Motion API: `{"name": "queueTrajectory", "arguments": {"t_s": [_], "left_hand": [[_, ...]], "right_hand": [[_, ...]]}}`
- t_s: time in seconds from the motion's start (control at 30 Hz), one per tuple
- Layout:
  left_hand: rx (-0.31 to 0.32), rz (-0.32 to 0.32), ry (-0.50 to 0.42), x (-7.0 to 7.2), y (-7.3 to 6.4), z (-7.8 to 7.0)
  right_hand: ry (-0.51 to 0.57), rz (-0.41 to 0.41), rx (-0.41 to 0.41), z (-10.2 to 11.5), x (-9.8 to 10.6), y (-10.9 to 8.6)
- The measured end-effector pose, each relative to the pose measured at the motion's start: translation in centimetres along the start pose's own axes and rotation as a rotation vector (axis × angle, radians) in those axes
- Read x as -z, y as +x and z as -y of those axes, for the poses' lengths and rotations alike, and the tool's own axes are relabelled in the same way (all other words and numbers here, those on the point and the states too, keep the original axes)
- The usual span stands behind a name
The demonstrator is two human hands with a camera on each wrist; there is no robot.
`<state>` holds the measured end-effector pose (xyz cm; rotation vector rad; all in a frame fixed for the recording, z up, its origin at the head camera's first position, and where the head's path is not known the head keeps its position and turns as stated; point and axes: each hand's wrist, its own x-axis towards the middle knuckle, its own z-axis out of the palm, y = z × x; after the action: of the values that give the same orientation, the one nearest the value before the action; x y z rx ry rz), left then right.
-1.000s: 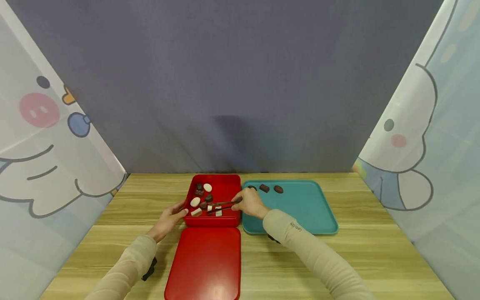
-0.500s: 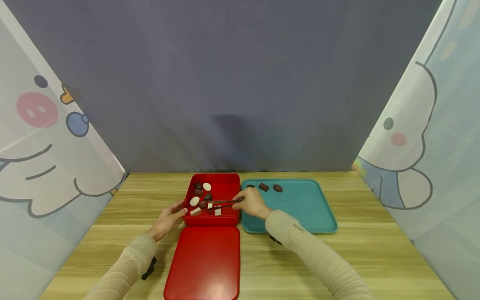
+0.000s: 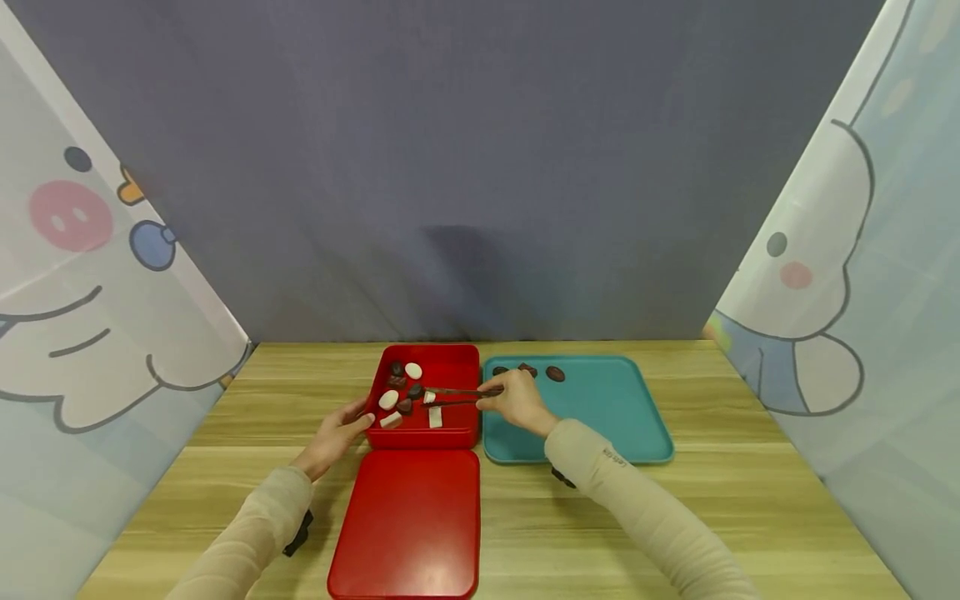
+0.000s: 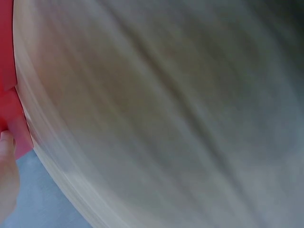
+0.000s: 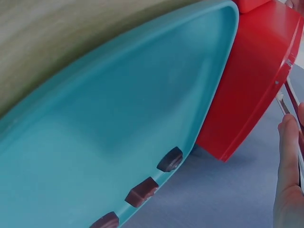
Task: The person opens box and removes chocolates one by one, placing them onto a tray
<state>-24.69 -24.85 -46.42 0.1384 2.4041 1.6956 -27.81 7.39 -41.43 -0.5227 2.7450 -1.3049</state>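
Head view. Grey drape (image 3: 480, 125) fills 12 o'clock, spreading from about 10 to 2; faint vertical creases, soft dark shadow (image 3: 465, 246) just above centre. Left panel (image 3: 45, 492), 9 o'clock: pale printed fabric, large white cartoon figure (image 3: 45, 279) with pink snout (image 3: 71, 217); blue round shape (image 3: 152, 245) beside it. Right panel (image 3: 900, 333), 3 o'clock: pale blue, second white figure (image 3: 817, 208), pink cheek (image 3: 797, 275). Both panels slant inward toward drape. Table (image 3: 600, 533), 4 through 8 o'clock: yellowish wood grain banded side to side, far edge meeting drape. Light soft, shadows mild. Left wrist view: wood mostly blurred.
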Motion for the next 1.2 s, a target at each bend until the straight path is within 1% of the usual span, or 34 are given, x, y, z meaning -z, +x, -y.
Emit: {"name": "queueTrajectory", "arguments": {"t_s": [0.1,0.23,0.43,0.6,0.73,0.87,1.1,1.2], "left_hand": [[0.004,-0.004,-0.005,0.0,0.0,0.0],[0.01,0.0,-0.009,-0.1,0.0,-0.1],[0.005,-0.005,-0.012,-0.2,0.2,-0.2],[0.003,0.001,-0.01,-0.1,0.1,-0.1],[0.009,0.005,-0.013,0.0,0.1,0.0],[0.013,0.004,-0.012,0.0,0.2,0.0],[0.012,0.012,-0.004,0.1,0.0,-0.2],[0.013,0.017,0.001,0.1,0.0,-0.3]], "right_hand": [[-0.003,-0.005,0.001,-0.1,0.3,0.0],[-0.005,-0.037,0.019,-0.1,0.7,0.0],[0.028,-0.07,0.015,-0.1,1.3,-0.3],[0.05,-0.069,-0.009,-0.2,1.7,-0.7],[0.071,-0.089,-0.028,-0.4,2.3,-1.1],[0.068,-0.114,-0.028,-0.8,3.0,-1.4],[0.12,-0.13,-0.049,-1.3,5.0,-2.2],[0.124,-0.141,-0.06,-1.6,5.8,-2.4]]}}
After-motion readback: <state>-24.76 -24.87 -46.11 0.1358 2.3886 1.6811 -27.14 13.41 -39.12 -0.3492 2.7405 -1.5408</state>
